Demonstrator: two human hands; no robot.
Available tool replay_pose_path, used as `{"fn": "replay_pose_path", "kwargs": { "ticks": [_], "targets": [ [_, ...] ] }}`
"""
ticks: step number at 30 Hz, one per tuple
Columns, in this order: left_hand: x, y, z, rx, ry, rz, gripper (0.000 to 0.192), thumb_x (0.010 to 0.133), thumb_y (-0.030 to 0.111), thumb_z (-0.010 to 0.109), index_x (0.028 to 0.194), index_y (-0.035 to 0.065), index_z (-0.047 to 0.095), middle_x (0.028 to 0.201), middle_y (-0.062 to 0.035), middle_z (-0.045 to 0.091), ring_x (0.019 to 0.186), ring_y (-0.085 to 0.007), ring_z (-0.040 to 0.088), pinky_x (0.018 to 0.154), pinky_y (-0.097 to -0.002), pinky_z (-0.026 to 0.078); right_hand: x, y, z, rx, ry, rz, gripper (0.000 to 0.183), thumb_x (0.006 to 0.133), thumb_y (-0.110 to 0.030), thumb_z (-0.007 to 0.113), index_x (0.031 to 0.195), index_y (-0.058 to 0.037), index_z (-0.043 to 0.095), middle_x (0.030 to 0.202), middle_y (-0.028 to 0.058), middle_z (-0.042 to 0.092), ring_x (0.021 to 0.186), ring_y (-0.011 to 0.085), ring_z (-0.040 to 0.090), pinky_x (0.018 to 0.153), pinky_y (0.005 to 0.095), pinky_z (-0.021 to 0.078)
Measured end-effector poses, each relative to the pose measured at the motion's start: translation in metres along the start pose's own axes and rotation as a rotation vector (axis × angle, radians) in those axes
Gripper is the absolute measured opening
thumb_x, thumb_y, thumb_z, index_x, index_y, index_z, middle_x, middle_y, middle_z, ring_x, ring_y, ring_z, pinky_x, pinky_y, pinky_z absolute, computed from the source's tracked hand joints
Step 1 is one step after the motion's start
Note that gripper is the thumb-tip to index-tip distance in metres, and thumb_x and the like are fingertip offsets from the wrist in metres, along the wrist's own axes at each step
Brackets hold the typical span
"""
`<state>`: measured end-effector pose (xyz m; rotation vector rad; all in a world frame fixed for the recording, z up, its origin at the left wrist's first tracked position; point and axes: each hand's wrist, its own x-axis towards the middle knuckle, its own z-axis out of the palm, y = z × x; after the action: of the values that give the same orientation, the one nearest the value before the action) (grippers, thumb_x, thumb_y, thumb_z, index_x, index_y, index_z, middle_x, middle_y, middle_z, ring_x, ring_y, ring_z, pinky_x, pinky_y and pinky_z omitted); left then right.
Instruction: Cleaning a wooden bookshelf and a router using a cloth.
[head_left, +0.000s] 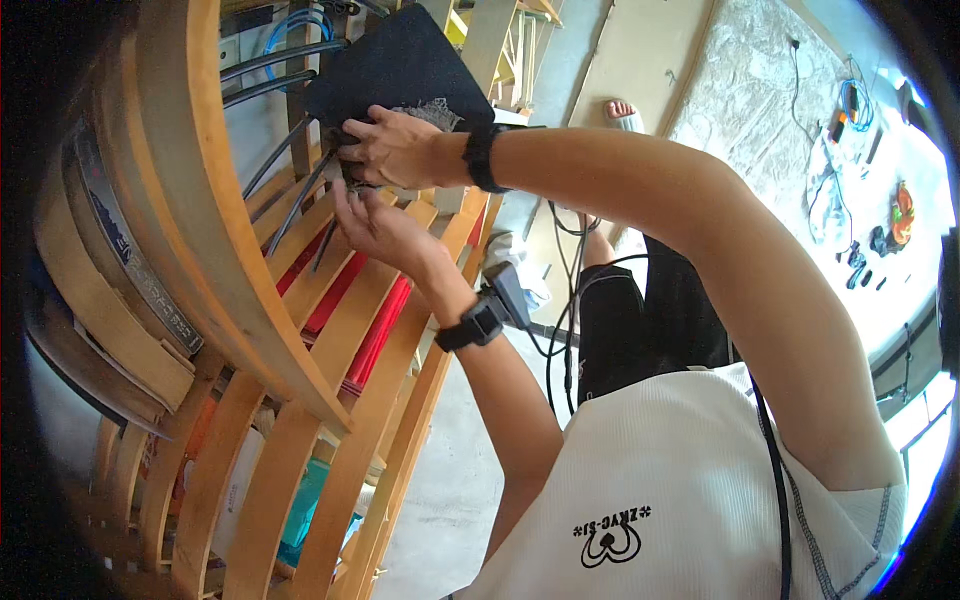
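Observation:
A black flat device (397, 64) with several black rods, like a router with antennas, is tilted above a slatted wooden rack (373, 315). My right hand (394, 150) lies over its near part, fingers spread. A crumpled grey cloth (435, 112) shows from beneath that hand, against the black surface. Just below, my left hand (386, 229) is turned palm up, its bent fingers at the device's near edge, beside the rods. Where those fingertips end is hidden, so a grip on the device cannot be confirmed.
Red items (379, 334) lie under the slats. A wooden upright board (217, 187) borders the rack at left. Blue cables (289, 34) hang behind the device. Black cords (570, 300) dangle near my legs. A teal box (306, 502) sits lower in the rack.

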<state>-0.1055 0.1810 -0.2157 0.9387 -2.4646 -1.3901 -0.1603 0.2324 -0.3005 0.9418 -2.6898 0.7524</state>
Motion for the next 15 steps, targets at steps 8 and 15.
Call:
{"fn": "replay_pose_path", "kwargs": {
  "ticks": [8, 15],
  "targets": [
    [0.075, 0.016, 0.023, 0.335, -0.458, 0.117, 0.050, 0.100, 0.024, 0.036, 0.142, -0.0048, 0.038, 0.145, -0.0252, 0.041, 0.132, -0.0338, 0.044, 0.110, -0.0374, 0.033, -0.006, -0.010, -0.011, 0.045, -0.091, 0.084, 0.017, 0.081, -0.032, 0.065, 0.092, -0.0221, 0.073, 0.111, 0.0000, 0.057, 0.110, 0.0245, 0.047, 0.078, 0.0388, 0.0469],
    [0.108, 0.009, 0.029, 0.350, -0.500, 0.024, 0.055, 0.102, 0.030, 0.037, 0.149, 0.0022, 0.028, 0.153, -0.0170, 0.032, 0.141, -0.0244, 0.032, 0.114, -0.0364, 0.024, -0.026, 0.002, -0.020, 0.083, -0.206, 0.029, 0.018, 0.079, -0.032, 0.066, 0.086, -0.0171, 0.071, 0.105, 0.0062, 0.058, 0.100, 0.0263, 0.056, 0.067, 0.0359, 0.0544]
  ]
}}
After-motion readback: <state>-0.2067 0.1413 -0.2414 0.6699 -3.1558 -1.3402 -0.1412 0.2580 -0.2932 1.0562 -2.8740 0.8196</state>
